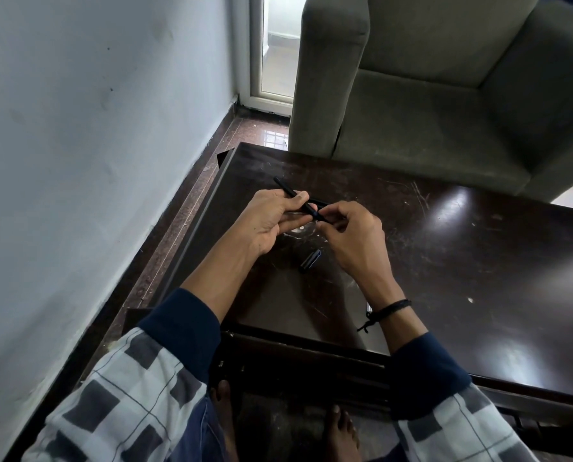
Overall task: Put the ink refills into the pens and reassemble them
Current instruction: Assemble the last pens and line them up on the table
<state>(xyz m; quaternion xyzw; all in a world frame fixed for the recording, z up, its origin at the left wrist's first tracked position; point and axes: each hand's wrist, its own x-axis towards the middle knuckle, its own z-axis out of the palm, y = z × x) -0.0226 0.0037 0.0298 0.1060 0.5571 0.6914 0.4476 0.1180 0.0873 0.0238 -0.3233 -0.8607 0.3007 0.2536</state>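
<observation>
A thin black pen barrel [286,189] slants up to the far left above the dark table [445,261]. My left hand [271,221] grips its middle, with the far end sticking out past the fingers. My right hand [348,235] pinches the near end of the pen, where a small dark part [318,215] meets the barrel. Whether a refill is inside cannot be told. A dark pen cap [310,261] lies on the table just below and between my hands. Another dark piece [320,204] lies behind my fingers, mostly hidden.
A grey-green armchair [445,95] stands against the table's far edge. A white wall [78,161] runs along the left, with a strip of brown floor [165,248] between it and the table. My bare feet [341,431] are under the near edge.
</observation>
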